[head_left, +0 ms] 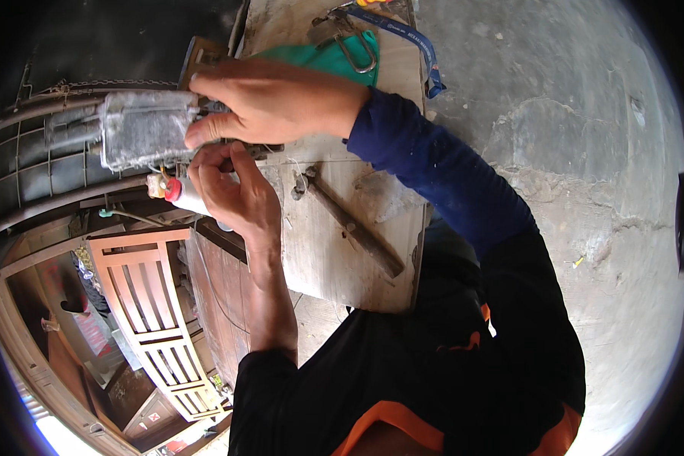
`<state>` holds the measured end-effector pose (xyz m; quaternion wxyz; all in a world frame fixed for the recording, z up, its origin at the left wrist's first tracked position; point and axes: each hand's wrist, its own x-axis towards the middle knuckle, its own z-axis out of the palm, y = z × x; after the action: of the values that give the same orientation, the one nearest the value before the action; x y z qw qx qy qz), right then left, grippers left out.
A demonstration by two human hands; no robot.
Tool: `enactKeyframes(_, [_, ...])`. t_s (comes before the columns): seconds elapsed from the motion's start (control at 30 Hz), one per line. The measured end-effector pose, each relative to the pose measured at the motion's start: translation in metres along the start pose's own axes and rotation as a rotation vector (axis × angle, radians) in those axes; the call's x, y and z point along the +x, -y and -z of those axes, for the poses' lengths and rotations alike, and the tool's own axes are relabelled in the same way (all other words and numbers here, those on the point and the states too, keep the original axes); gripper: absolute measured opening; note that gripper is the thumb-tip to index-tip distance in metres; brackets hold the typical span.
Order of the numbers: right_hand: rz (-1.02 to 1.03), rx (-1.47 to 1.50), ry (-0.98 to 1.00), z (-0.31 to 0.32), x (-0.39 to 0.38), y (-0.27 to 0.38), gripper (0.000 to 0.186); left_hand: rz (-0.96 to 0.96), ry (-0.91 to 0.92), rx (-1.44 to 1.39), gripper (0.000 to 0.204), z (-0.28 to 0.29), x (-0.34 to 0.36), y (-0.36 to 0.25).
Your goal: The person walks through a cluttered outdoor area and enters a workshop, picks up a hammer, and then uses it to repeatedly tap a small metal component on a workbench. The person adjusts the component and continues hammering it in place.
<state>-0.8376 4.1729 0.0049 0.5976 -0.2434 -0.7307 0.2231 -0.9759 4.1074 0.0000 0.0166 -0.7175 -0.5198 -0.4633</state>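
Note:
A dusty grey box-shaped metal part (148, 133) sits at the upper left, beside the wooden board. My right hand (270, 99) reaches across from the right, its fingers and thumb curved around the right end of that part. Just below, my left hand (235, 190) has thumb and fingers pinched together against its underside; whatever lies between the fingertips is hidden. A white bottle with a red cap (176, 190) shows partly behind my left hand. On the board, right of my left hand, lies a hammer (353, 228) with a worn handle.
The pale wooden board (311, 258) runs in front of me. At its far end are green cloth (319, 57), a U-shaped metal shackle (357, 55) and a blue strap (403, 32). Slatted wooden furniture (148, 304) stands at left; a cracked concrete floor (585, 197) extends right.

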Motion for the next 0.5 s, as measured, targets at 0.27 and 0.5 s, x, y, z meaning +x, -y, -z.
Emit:
enactKeyframes(0.27, [-0.007, 0.04, -0.013, -0.002, -0.003, 0.002, 0.043, 0.128, 0.026, -0.249, 0.007, -0.001, 0.0, 0.013])
enactKeyframes(0.5, [-0.01, 0.024, 0.007, 0.0, -0.002, 0.0, 0.043, 0.059, 0.034, -0.043, 0.008, 0.0, 0.0, 0.005])
